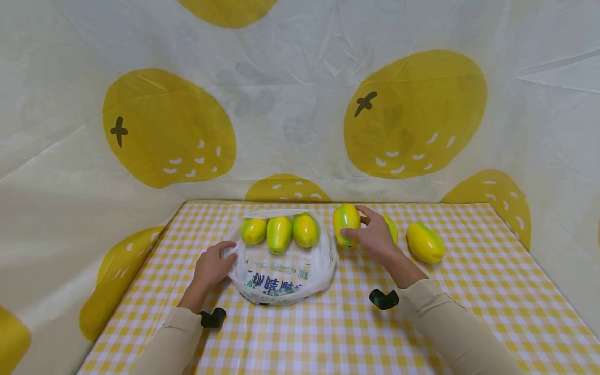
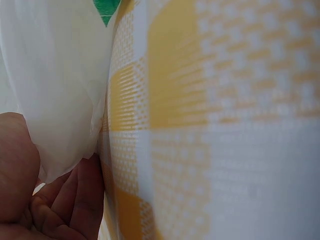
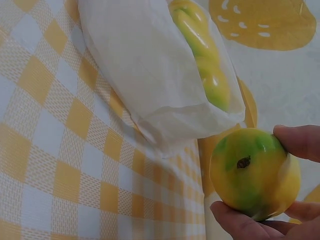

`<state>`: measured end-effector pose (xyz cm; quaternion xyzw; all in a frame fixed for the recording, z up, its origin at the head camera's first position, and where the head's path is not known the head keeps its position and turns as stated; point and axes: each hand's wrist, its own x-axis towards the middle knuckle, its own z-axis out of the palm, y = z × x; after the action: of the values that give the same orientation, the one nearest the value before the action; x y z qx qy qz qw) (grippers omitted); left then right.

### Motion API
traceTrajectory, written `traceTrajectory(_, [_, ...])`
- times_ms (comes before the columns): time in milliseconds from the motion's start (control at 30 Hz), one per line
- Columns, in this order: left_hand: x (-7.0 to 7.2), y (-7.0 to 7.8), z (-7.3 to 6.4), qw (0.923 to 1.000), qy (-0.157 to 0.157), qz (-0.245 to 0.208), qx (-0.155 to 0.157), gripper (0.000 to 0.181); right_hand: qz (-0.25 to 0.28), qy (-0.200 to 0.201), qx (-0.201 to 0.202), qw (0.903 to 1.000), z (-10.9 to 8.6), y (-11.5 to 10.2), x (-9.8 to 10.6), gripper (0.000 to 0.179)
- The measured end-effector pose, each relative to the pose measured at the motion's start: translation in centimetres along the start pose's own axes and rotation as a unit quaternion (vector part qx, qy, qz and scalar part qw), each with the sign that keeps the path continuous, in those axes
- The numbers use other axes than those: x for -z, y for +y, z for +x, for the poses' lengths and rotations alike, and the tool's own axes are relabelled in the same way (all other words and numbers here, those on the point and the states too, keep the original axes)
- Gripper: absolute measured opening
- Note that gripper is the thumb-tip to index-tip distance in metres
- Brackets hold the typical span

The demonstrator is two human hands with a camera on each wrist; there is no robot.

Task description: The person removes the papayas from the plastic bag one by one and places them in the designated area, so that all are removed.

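The left hand [image 1: 213, 265] pinches the plastic bag [image 1: 328, 263] at left — likely steadying its mouth — while the right hand [image 1: 378, 237] pinches a yellow-green fruit [image 1: 346, 221] between thumb and fingers.

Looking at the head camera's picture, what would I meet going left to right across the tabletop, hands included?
The left hand, the left yellow-green fruit in the plastic bag, the bag's middle fruit, the bag's right fruit, the held fruit, the right hand, the rightmost loose fruit.

The plastic bag [image 1: 326, 264] bears a barcode [image 1: 304, 273] and illegible blue characters [image 1: 271, 284].
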<state>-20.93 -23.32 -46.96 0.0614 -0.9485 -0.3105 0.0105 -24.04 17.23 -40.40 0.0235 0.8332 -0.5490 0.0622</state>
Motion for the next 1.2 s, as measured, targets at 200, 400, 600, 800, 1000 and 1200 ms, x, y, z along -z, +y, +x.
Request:
traceTrajectory(200, [-0.04, -0.05, -0.01, 1.0000, 0.000, 0.002, 0.001, 0.039, -0.009, 0.004, -0.006, 0.9999, 0.00, -0.12, 0.22, 0.086])
traceTrajectory(400, [-0.05, -0.10, -0.06, 1.0000, 0.000, 0.002, 0.000, 0.039, -0.001, 0.001, -0.013, 0.9999, -0.01, -0.13, 0.44, 0.086])
traceTrajectory(600, [-0.03, -0.12, -0.11, 1.0000, 0.002, 0.001, -0.003, 0.039, 0.011, -0.008, -0.020, 0.9997, -0.14, -0.25, 0.68, 0.087])
traceTrajectory(800, [0.01, -0.12, -0.13, 1.0000, 0.001, 0.001, -0.005, 0.039, 0.008, -0.004, -0.026, 0.9996, -0.31, -0.46, 0.77, 0.088])
traceTrajectory(1000, [0.13, -0.03, -0.10, 1.0000, 0.002, 0.005, -0.008, 0.039, -0.001, -0.002, -0.031, 0.9995, -0.32, -0.29, 0.79, 0.089])
traceTrajectory(1200, [0.21, 0.13, -0.10, 1.0000, -0.002, 0.005, -0.006, 0.040, -0.022, -0.002, -0.031, 0.9993, -0.25, 0.17, 0.70, 0.090])
